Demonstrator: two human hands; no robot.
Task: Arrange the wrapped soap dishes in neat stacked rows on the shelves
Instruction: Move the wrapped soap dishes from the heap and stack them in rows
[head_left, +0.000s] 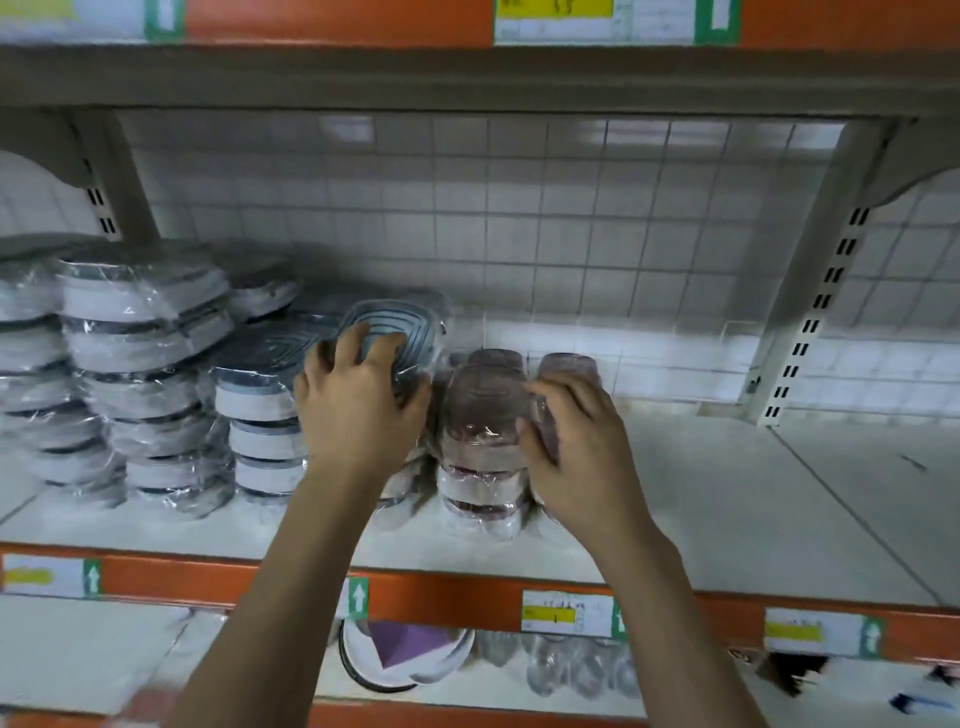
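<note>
A pale shelf with an orange front edge stands before a white tiled wall. Grey wrapped soap dishes fill its left in stacks. The left hand grips a blue dish; the right hand curls round the pink stack mid-shelf.

left hand gripping blue wrapped soap dish, right hand holding pink stack, shelf
</note>
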